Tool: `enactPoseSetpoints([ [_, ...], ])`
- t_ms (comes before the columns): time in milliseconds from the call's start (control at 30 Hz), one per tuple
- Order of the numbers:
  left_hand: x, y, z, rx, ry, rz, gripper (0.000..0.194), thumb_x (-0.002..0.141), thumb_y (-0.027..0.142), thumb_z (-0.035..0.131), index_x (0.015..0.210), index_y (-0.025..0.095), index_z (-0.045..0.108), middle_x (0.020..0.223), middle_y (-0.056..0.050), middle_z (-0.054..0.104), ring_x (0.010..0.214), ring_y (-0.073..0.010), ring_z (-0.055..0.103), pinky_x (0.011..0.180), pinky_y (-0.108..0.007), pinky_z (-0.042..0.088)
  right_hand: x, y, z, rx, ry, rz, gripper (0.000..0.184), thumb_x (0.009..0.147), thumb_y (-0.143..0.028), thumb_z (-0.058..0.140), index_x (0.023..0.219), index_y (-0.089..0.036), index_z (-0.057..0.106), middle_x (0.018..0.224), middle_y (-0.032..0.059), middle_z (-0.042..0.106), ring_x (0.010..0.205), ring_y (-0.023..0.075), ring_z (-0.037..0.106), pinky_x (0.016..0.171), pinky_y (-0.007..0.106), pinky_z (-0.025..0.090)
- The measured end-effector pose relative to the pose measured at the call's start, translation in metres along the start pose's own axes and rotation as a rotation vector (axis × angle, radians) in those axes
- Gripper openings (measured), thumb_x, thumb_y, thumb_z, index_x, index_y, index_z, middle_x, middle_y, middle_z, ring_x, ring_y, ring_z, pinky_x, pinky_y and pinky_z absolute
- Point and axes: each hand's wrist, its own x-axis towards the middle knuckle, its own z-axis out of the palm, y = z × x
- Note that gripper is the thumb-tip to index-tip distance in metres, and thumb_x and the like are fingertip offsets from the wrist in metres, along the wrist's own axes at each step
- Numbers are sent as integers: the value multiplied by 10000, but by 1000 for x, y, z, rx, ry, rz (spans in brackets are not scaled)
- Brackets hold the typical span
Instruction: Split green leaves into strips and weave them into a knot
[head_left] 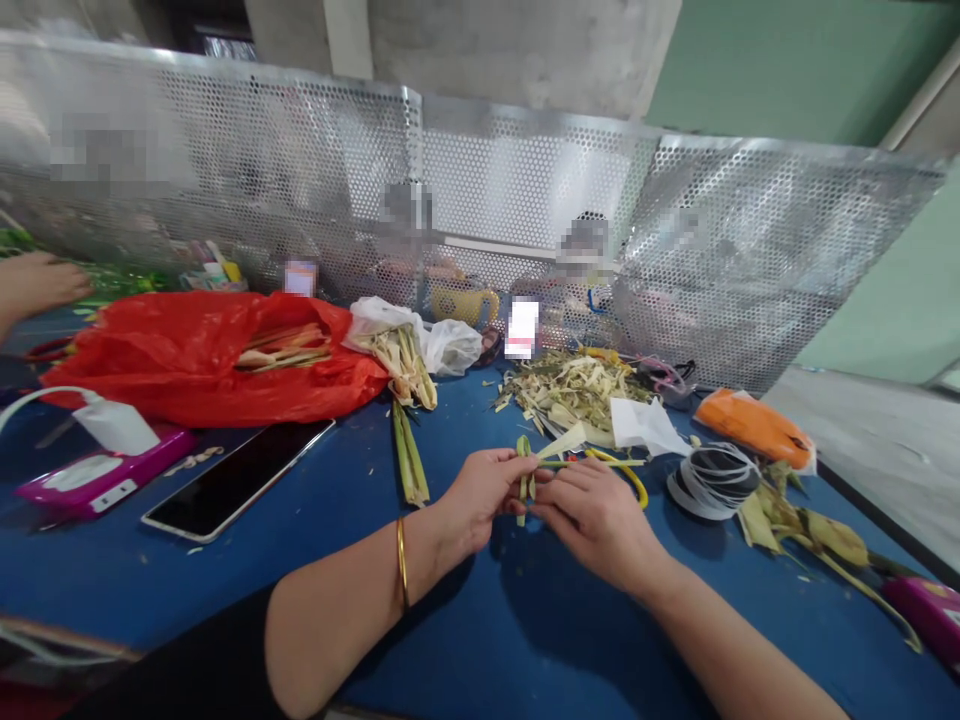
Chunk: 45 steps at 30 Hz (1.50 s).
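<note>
Folded green leaf strips [523, 452] are held between my two hands above the blue table. My left hand [484, 492] pinches them at their left side, fingers closed. From the right, the closed fingers of my right hand [589, 505] grip the same strips. One thin green end sticks out to the right above my right hand, and a paler end slants upward. Just behind that hand lie yellow-handled scissors [639, 484], partly hidden. Left of my left hand lies a flat bundle of green leaf strips [409, 455].
Leaf scraps [574, 390] are heaped ahead. A red plastic bag [172, 350] with dry strips, a smartphone [240, 480] and a purple power strip [112, 470] lie left. Wire spool [709, 480] and orange packet [757, 425] sit right. A perforated metal screen [517, 170] stands behind; another person's hand [45, 285] is far left.
</note>
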Motion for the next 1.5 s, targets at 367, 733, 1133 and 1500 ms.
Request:
enactPoseSetpoints([
  [367, 0, -5, -2, 218, -85, 103, 180, 746, 290, 635, 813, 122, 637, 784, -83, 711, 622, -133, 656, 375, -154, 302, 0, 13, -5, 65, 208, 561, 210, 870, -330, 527, 1010, -205, 621, 778, 15, 679, 725, 181, 609, 693, 288, 415],
  [733, -5, -3, 0, 387, -216, 139, 226, 705, 351, 637, 724, 126, 649, 711, -65, 693, 553, -111, 589, 382, -171, 319, 2, 11, -4, 128, -21, 512, 187, 881, -280, 503, 816, -213, 664, 814, 27, 681, 783, 178, 622, 679, 264, 418],
  [1133, -4, 16, -4, 323, 3, 190, 217, 739, 324, 621, 646, 128, 633, 666, -53, 674, 498, -87, 539, 385, -175, 297, -1, 16, -5, 507, -38, 529, 359, 887, -299, 462, 1227, -194, 505, 736, 7, 638, 567, 138, 574, 564, 253, 439],
  [1500, -3, 8, -4, 331, -115, 154, 237, 695, 369, 673, 673, 133, 665, 667, -53, 676, 531, -110, 582, 396, -181, 319, 2, 11, -33, 1054, -18, 518, 275, 816, -396, 593, 959, -187, 701, 819, 72, 697, 687, 169, 627, 679, 313, 506],
])
